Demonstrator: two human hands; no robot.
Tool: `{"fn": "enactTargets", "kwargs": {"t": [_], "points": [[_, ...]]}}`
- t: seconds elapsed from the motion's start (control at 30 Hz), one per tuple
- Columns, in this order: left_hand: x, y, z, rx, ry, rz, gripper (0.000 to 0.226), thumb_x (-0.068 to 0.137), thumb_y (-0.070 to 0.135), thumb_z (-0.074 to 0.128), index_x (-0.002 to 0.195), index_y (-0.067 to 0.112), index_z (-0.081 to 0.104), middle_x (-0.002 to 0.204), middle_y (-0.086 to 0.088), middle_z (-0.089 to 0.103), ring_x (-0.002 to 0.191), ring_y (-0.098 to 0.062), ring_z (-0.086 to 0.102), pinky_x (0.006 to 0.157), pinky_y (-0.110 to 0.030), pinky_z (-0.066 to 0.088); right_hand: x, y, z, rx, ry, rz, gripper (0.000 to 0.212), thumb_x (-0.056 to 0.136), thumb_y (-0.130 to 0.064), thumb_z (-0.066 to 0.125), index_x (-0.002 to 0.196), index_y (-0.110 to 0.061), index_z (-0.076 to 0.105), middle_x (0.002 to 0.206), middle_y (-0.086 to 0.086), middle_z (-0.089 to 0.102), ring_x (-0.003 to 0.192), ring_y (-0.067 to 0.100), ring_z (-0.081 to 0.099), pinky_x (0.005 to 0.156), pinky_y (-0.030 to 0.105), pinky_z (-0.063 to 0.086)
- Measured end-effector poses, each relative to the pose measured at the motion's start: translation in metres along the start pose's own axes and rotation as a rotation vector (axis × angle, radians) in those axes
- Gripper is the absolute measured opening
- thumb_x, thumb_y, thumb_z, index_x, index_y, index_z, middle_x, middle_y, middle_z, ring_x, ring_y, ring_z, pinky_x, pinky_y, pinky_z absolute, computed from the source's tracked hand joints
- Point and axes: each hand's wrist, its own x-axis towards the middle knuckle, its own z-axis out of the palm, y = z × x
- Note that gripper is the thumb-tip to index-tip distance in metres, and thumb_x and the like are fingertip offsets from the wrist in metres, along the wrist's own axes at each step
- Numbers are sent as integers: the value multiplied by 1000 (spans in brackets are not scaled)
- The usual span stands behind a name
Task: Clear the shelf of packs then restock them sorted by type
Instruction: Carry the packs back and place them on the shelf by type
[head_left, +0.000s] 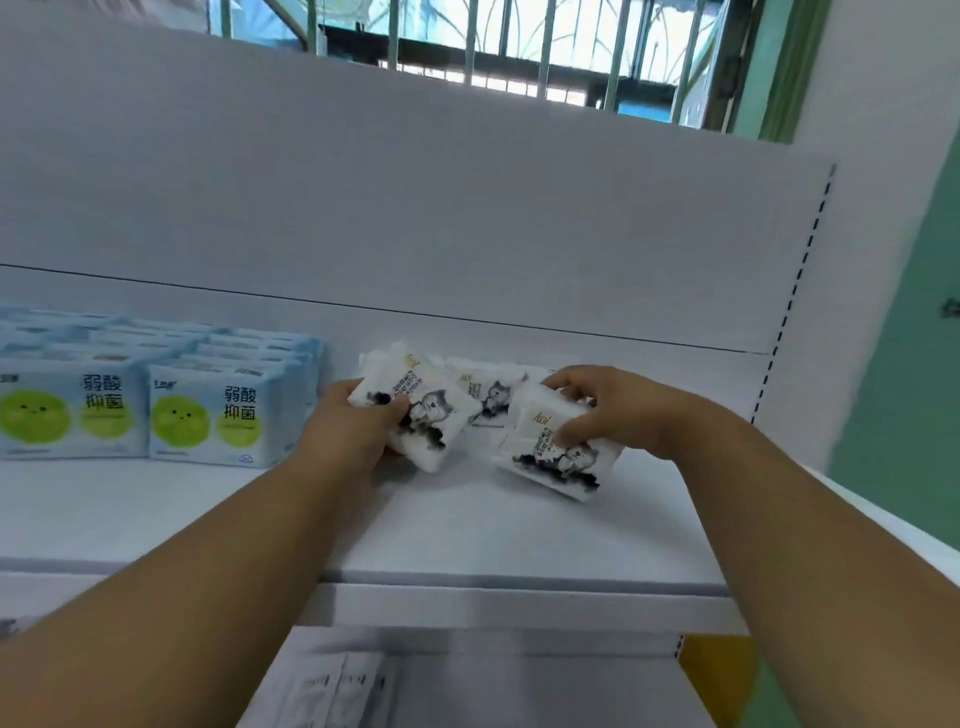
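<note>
Restocking by type: left hand (358, 431) grips one white soft cat-print tissue pack (415, 410), right hand (613, 410) another (550, 457), mid-shelf (519, 540); blue green-faced packs (228, 415) stand grouped toward its left edge.

Bright, even daylight comes from the barred window (519, 52) above the shelf (467, 530), whose white surfaces look washed out and shadows faint. The whole picture is soft with motion blur, and straight lines bow towards the edges around the shelf.
</note>
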Motion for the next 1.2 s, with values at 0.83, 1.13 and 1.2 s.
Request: {"fn": "enactTargets", "kwargs": {"t": [0.83,1.13,1.2], "points": [[4,11,-5,1191,29,242,82,61,53,87,130,25,52,121,6,65,112,-20,59,96,-30,46,93,-1,52,-488,193,-296,52,85,-39,71,131,-21,53,125,6,46,114,23,47,91,32,42],[-3,3,26,1212,11,269,79,59,61,83,120,19,54,115,4,65,106,-21,59,91,-33,48,56,3,36,-263,435,-326,29,101,-31,41,110,-21,67,112,1,63,106,22,55,95,41,44],[-6,1,42,1201,-8,290,73,59,61,84,112,20,57,109,3,66,99,-20,60,85,-33,50,31,3,29,-6,233,-228,31,98,-49,47,110,-23,60,104,-3,62,96,18,60,90,39,50]]}}
